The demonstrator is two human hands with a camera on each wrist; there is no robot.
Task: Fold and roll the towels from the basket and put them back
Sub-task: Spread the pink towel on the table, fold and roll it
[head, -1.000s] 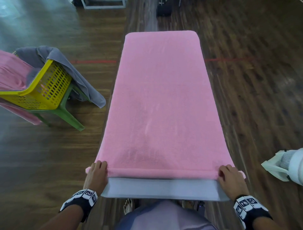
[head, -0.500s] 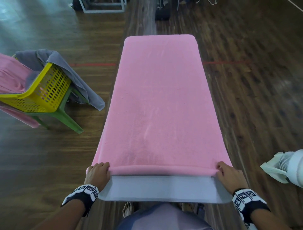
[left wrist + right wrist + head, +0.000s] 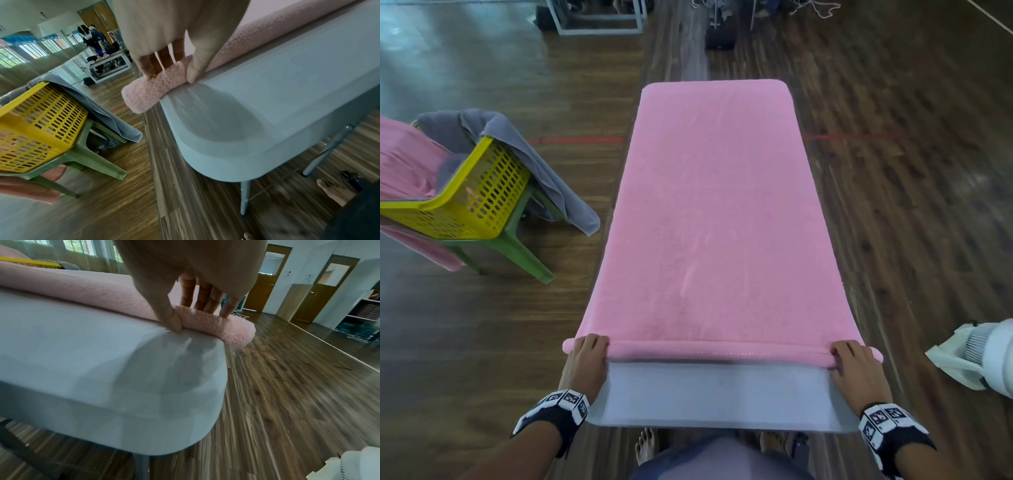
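A long pink towel (image 3: 715, 212) lies flat along the pale grey table (image 3: 715, 394). Its near end is turned into a thin roll (image 3: 719, 353) across the table's width. My left hand (image 3: 585, 356) grips the roll's left end, fingers over the top and thumb behind, as the left wrist view shows (image 3: 172, 71). My right hand (image 3: 854, 359) grips the right end in the same way (image 3: 193, 313). Both roll ends stick out past the table's sides. A yellow basket (image 3: 465, 195) stands at the left with a grey towel (image 3: 544, 171) and another pink towel (image 3: 404, 164) draped over it.
The basket sits tilted on a green plastic stool (image 3: 517, 246) on the wooden floor. A white fan (image 3: 983, 356) stands close to the table's right near corner. My bare feet (image 3: 647, 448) are under the near edge. People and a frame table are far back in the left wrist view.
The rolled edge has moved away from me along the table and grown a little thicker. Both hands went forward with it, and more bare table shows near me.
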